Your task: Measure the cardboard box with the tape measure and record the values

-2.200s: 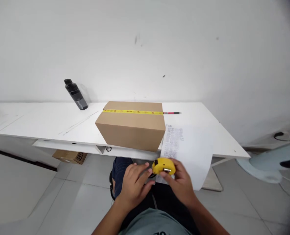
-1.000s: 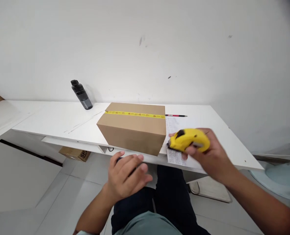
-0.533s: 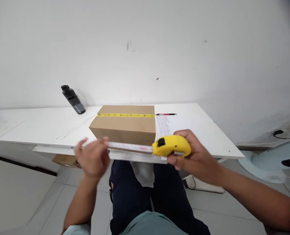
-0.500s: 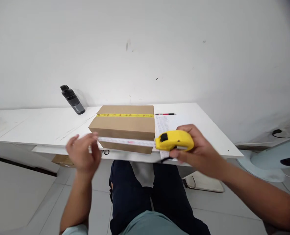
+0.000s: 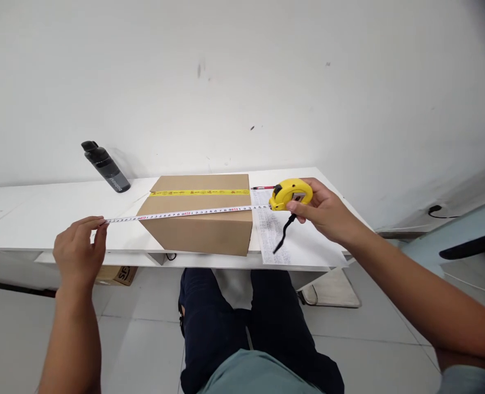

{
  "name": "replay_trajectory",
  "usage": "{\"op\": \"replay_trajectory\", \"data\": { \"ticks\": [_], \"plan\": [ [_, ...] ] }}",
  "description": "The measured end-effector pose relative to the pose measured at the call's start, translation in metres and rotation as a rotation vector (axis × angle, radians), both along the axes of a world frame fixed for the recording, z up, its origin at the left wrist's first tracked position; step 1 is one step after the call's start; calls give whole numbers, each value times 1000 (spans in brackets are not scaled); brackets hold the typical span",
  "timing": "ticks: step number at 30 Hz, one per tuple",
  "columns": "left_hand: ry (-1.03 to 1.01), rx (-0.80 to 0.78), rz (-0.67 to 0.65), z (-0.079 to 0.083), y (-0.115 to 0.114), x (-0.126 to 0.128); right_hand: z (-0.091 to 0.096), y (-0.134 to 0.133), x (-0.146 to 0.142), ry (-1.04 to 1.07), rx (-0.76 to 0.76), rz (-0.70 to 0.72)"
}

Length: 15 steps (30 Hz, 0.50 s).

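My right hand [image 5: 320, 210] grips the yellow case of a tape measure [image 5: 292, 194], whose black wrist strap dangles below. Between thumb and fingers, my left hand [image 5: 80, 241] pinches the free end of the white blade [image 5: 168, 214]. The blade is stretched out and runs across the front part of a brown cardboard box [image 5: 201, 232], reaching past both its sides. Whether it touches the box top I cannot tell. Yellow printed tape [image 5: 199, 192] seals the box along its top seam.
A black bottle [image 5: 106, 167] stands on the white table [image 5: 21, 213] by the wall. Right of the box lie a written sheet of paper [image 5: 275, 235] and a red-and-black pen [image 5: 262, 187]. Below are another carton [image 5: 117, 274] and a flat pale object [image 5: 334, 293].
My left hand has moved left, pulling out more blade. My right hand with the tape measure has risen slightly, and the blade now crosses over the box's front top edge.
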<state>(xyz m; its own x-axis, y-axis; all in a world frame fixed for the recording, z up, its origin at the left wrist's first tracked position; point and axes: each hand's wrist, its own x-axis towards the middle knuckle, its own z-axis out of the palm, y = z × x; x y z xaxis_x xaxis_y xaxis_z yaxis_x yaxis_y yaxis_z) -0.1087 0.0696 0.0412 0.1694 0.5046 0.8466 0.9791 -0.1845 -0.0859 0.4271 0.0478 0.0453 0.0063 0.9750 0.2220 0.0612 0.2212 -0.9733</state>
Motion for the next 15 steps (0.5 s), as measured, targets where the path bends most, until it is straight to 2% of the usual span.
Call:
{"op": "replay_trajectory", "data": {
  "ticks": [5, 8, 12, 15],
  "plan": [
    [44, -8, -10, 15, 0, 5, 4, -10, -2, -8, 14, 6],
    [16, -53, -59, 23, 2, 18, 6, -19, -2, -37, 12, 13],
    [12, -157, -187, 26, 9, 42, 5, -29, -6, -72, 10, 2],
    [24, -175, -202, 24, 15, 51, 4, -33, -10, -69, 26, -10]
  ]
}}
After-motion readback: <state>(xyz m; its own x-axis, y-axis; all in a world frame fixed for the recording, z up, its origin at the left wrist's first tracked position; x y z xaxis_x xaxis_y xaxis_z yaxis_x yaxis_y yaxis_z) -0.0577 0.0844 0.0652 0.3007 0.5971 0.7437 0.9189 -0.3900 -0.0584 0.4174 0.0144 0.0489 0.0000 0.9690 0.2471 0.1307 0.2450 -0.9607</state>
